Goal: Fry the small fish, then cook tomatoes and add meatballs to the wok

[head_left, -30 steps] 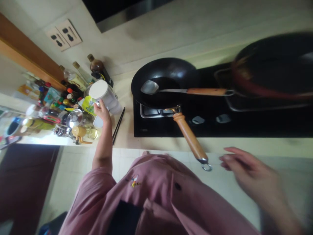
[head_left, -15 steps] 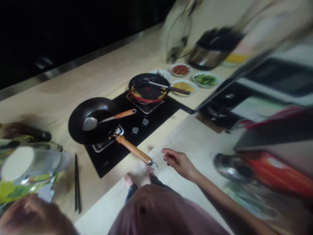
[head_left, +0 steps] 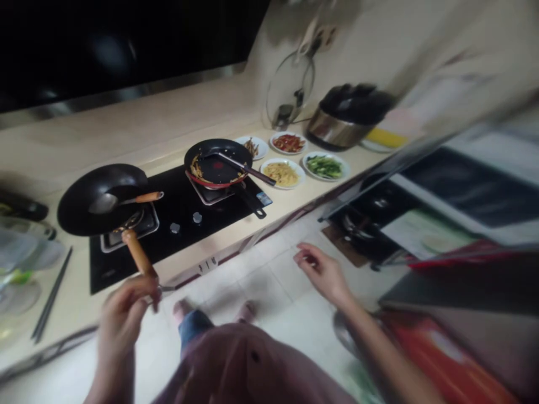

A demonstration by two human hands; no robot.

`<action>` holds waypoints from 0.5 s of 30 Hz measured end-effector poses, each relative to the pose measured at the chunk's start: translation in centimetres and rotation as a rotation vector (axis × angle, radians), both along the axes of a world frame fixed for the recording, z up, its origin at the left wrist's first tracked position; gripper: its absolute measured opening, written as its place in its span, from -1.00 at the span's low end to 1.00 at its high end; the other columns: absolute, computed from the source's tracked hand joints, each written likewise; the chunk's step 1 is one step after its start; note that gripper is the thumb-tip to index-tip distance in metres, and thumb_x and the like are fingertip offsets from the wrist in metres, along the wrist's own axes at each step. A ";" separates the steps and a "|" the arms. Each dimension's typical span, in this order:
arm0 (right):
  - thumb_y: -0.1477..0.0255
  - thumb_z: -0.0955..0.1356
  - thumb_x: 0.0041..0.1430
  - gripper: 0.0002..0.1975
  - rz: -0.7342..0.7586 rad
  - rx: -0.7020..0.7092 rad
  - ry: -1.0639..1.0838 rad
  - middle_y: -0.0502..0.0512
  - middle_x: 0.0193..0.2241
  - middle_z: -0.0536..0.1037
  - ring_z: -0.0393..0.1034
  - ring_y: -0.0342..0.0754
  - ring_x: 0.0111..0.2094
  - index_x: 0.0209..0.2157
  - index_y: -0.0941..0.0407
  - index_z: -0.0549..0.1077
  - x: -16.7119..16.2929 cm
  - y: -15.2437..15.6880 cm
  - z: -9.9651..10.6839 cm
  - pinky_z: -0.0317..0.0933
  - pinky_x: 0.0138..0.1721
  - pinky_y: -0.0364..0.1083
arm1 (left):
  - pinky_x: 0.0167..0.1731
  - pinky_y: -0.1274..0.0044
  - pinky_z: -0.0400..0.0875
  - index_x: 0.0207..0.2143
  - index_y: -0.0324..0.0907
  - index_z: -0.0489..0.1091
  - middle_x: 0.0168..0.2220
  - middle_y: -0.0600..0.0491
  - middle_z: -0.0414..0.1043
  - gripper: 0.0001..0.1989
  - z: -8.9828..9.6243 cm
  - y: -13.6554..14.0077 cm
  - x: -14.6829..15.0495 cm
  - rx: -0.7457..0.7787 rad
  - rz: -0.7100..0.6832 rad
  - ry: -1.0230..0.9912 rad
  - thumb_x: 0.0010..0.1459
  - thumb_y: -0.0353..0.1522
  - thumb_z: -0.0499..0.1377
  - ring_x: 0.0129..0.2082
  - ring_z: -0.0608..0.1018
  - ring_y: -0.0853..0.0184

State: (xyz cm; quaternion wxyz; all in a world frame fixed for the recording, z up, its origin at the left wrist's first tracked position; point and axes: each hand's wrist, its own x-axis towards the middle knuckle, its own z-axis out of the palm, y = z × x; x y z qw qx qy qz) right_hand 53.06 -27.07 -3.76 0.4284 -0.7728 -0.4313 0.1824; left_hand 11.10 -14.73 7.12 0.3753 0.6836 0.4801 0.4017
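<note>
My left hand (head_left: pixel 132 303), slightly blurred, hovers at the end of the wooden wok handle (head_left: pixel 138 252). Its fingers are loosely bent with nothing visible in them; whether they touch the handle I cannot tell. On the left burner sits the black wok (head_left: pixel 80 207), and a spatula (head_left: pixel 105 203) with a wooden grip leans inside it. Over the floor, away from the counter, my right hand (head_left: pixel 318 269) hangs with loosely curled fingers and holds nothing I can see. A frying pan (head_left: pixel 219 165) with food scraps rests on the right burner, a dark-handled turner (head_left: pixel 244 166) lying across it.
Plates of yellow shreds (head_left: pixel 280 173), green vegetables (head_left: pixel 324 166) and red pieces (head_left: pixel 288 143) stand right of the black hob (head_left: pixel 185 207). Behind them are a metal cooker (head_left: pixel 337 126) and a glass lid (head_left: pixel 290 84). Chopsticks (head_left: pixel 53 294) lie at left; an open drawer (head_left: pixel 362 230) juts out at right.
My left hand has come from the lower left to the wok handle's end. The view has turned right, so the hob and pans appear farther left. My right hand stays loosely curled.
</note>
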 end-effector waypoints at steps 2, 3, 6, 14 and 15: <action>0.13 0.33 0.10 -0.57 0.019 0.019 -0.092 0.15 -0.37 0.61 0.51 0.01 -0.38 -0.09 0.12 0.46 4.8 2.5 0.7 0.41 -0.33 -0.03 | -0.47 0.48 0.47 -0.25 -0.20 0.46 -0.45 0.01 0.49 -0.59 -1.1 0.0 7.1 -0.323 -0.256 -0.202 0.16 -0.02 0.25 -0.52 0.53 0.32; 0.12 0.35 0.08 -0.54 0.027 0.024 -0.127 0.15 -0.35 0.61 0.52 0.02 -0.36 -0.07 0.13 0.46 6.8 4.3 1.0 0.42 -0.27 0.00 | -0.44 0.47 0.50 -0.16 -0.22 0.44 -0.40 -0.01 0.51 -0.50 -1.9 0.3 10.2 -0.490 -0.310 -0.280 0.11 0.02 0.28 -0.49 0.57 0.31; 0.12 0.39 0.01 -0.40 0.080 -0.009 -0.156 0.19 -0.26 0.62 0.52 0.03 -0.35 0.04 0.18 0.44 10.5 10.3 1.8 0.42 -0.15 0.05 | -0.36 0.39 0.57 -0.09 -0.23 0.36 -0.21 -0.13 0.54 -0.35 -4.7 2.1 17.4 -0.866 -0.331 -0.413 -0.05 0.04 0.40 -0.34 0.65 0.20; 0.22 0.46 0.03 -0.17 0.210 -0.193 -0.142 0.41 0.05 0.51 0.43 0.21 0.03 0.27 0.30 0.26 11.9 21.8 2.7 0.28 0.12 0.14 | -0.19 0.14 0.55 -0.15 -0.23 0.32 -0.18 -0.16 0.54 -0.47 -7.7 8.3 27.4 -1.087 -0.128 -0.487 0.09 0.01 0.32 -0.27 0.67 0.08; 0.23 0.47 0.02 -0.19 0.233 -0.217 -0.078 0.37 0.04 0.51 0.42 0.20 0.05 0.26 0.26 0.27 12.1 22.6 2.8 0.28 0.12 0.13 | -0.18 0.13 0.54 -0.16 -0.23 0.33 -0.22 -0.13 0.54 -0.47 -7.8 8.9 28.2 -1.106 -0.133 -0.510 0.08 0.00 0.32 -0.28 0.67 0.07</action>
